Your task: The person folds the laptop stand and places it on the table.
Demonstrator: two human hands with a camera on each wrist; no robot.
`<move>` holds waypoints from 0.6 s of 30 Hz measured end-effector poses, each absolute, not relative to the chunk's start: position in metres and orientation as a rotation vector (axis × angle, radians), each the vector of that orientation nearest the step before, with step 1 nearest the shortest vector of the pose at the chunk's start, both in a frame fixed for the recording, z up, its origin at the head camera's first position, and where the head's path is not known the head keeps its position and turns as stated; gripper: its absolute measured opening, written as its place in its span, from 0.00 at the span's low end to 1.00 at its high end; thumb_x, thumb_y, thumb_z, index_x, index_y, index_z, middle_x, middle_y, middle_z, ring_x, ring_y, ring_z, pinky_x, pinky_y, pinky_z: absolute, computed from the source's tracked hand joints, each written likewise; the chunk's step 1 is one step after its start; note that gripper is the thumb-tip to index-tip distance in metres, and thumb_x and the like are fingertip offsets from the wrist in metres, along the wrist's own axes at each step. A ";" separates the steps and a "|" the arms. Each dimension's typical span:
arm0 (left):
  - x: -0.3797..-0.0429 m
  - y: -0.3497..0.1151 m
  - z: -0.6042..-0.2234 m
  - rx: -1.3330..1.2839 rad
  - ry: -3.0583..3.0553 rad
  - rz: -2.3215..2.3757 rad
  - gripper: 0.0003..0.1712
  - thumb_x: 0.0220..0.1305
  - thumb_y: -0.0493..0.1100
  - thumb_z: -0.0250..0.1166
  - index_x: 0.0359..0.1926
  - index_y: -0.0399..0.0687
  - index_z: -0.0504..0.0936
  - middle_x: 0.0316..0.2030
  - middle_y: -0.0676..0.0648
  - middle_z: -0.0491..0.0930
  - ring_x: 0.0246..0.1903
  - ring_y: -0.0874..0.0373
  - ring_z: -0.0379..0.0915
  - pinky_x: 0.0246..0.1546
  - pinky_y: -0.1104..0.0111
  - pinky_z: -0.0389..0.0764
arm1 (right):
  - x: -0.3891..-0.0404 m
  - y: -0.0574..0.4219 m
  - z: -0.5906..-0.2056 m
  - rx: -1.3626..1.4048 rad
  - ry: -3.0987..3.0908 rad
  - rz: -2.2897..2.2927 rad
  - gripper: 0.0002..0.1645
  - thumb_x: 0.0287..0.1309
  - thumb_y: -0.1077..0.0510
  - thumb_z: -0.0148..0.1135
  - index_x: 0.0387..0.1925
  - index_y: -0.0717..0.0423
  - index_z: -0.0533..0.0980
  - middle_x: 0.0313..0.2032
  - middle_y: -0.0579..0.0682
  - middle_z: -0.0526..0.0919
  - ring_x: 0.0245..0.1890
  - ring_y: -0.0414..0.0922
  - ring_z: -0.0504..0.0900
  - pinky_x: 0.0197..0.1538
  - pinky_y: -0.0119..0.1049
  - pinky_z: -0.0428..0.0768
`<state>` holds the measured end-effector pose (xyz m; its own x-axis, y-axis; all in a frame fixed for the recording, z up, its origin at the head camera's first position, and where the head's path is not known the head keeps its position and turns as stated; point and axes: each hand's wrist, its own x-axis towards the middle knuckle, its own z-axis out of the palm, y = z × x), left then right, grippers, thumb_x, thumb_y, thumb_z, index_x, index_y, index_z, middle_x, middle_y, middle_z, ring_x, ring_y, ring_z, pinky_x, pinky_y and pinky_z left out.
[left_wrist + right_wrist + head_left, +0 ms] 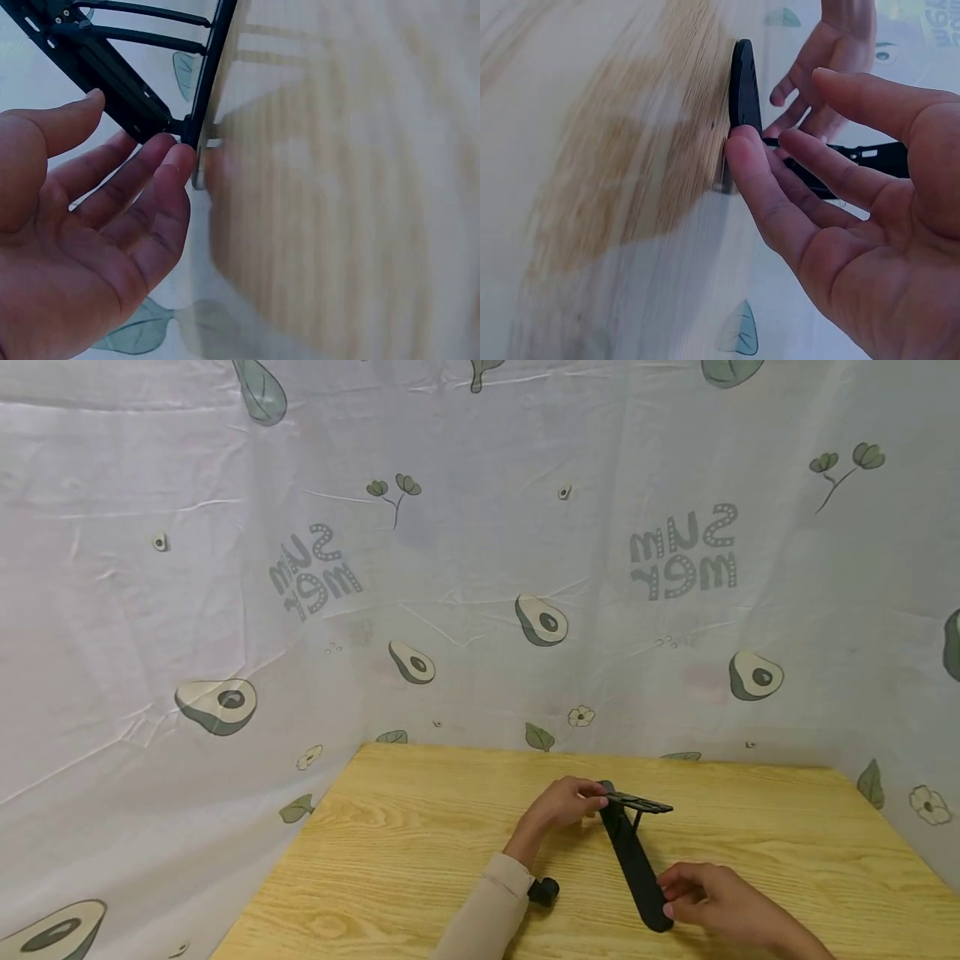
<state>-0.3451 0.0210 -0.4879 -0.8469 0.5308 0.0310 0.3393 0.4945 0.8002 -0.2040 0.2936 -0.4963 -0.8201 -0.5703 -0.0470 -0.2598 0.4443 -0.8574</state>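
Observation:
A black folding stand (633,868) has a long flat base lying on the wooden table and a slotted, hinged plate (641,803) raised on thin struts at its far end. My left hand (566,800) touches that far end. In the left wrist view its fingertips (178,156) meet the stand by the hinge, with the thumb spread apart from them. At the base's near, rounded end is my right hand (712,897). The right wrist view has a fingertip (744,146) against the base's edge and the thumb standing away. Fingers partly hide both contact spots.
The wood-grain table (420,827) extends around the stand. A pale printed sheet (465,568) with avocado drawings hangs behind it and along the left side. Beside the left sleeve (487,910) is a small black device (543,891).

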 end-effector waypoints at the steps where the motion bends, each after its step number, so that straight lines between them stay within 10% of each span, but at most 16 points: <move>1: -0.345 0.022 -0.488 0.740 2.507 1.289 0.19 0.81 0.51 0.63 0.63 0.50 0.87 0.53 0.49 0.89 0.46 0.53 0.88 0.41 0.67 0.85 | -0.206 0.295 -0.498 -0.704 2.356 -1.331 0.22 0.75 0.59 0.65 0.59 0.74 0.78 0.52 0.56 0.87 0.46 0.34 0.85 0.46 0.31 0.86; 18: -0.345 0.035 -0.494 0.776 2.476 1.317 0.20 0.82 0.50 0.61 0.67 0.52 0.85 0.59 0.48 0.87 0.47 0.55 0.87 0.38 0.68 0.84 | -0.190 0.273 -0.484 -0.604 2.277 -1.387 0.21 0.76 0.63 0.64 0.60 0.77 0.77 0.54 0.65 0.85 0.45 0.36 0.87 0.46 0.28 0.85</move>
